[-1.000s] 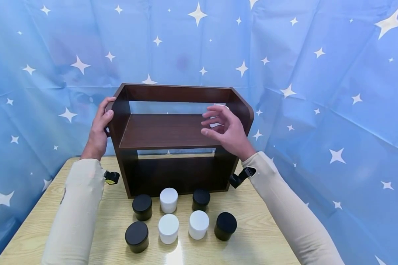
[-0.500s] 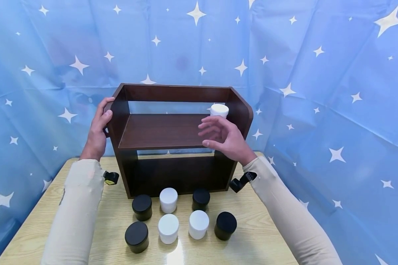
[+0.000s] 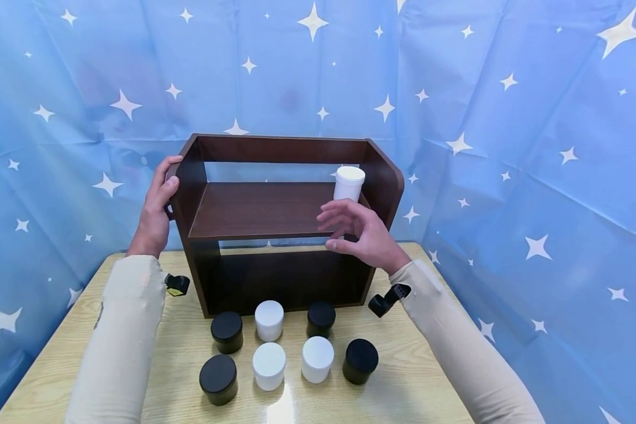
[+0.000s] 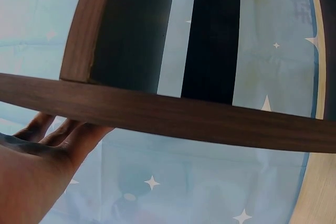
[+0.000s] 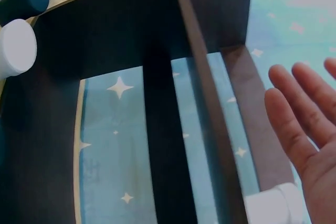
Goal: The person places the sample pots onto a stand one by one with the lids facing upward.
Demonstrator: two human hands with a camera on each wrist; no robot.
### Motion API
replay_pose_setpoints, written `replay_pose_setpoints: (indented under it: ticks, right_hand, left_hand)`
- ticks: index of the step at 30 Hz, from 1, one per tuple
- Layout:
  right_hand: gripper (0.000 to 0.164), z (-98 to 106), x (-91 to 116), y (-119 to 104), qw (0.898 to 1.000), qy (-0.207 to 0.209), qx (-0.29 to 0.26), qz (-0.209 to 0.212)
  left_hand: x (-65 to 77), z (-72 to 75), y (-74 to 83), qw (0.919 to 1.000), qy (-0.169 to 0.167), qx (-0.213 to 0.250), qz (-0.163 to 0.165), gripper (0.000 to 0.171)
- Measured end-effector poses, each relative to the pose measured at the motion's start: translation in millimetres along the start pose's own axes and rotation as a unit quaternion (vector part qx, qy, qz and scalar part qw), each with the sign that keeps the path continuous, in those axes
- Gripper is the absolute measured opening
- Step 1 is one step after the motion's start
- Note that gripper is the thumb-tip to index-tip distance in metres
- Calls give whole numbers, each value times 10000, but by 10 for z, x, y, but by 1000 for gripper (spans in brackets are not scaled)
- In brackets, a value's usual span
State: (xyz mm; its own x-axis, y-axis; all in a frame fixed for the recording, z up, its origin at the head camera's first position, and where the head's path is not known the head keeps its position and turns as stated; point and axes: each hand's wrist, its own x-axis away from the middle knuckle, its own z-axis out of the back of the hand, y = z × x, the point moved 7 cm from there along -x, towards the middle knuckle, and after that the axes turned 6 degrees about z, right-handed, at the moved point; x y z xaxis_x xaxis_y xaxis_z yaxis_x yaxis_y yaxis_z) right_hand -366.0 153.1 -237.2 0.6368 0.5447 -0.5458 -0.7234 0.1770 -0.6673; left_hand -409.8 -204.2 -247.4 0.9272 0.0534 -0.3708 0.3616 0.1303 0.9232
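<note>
Observed right hand (image 3: 361, 232) just in front of the shelf's upper tier, fingers loosely bent and apart, grasping nothing. Found white cylindrical lidded jar (image 3: 348, 185) upright at the right end of that tier, beside the right side panel and behind the hand; fingers clear of it in the right wrist view. Observed left hand (image 3: 156, 206) laid against the outer face of the left side panel of the dark brown wooden two-tier shelf (image 3: 259, 206), fingers extended, not clenched; cannot tell how the tips bear, partly hidden by the panel. Counted on the pale wood-grain table (image 3: 418, 391), before the shelf: three white cylindrical jars (image 3: 269, 366) and four black cylindrical jars (image 3: 360, 361), all upright. Recorded from left to right: back row black, white, black; front row black, white, white, black. Noted behind: blue star-patterned curtain (image 3: 487, 112).
</note>
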Motion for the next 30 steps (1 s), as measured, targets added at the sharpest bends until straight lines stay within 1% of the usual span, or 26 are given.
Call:
replay_pose_setpoints:
  ticks: [12,22,30]
  right_hand:
    - [60,-95,168,197,9997,-121,-62,-190]
    - [54,-190,309,365,9988,-210,-79,-444]
    - [51,-256,397,456,9985,-290,-110,-443]
  left_hand:
    - [0,3,-19,10000,1,18,27,49]
    - [-10,10,-29,10000,22,56,13,50]
    - [-5,8,-10,10000,15,52,-42,49]
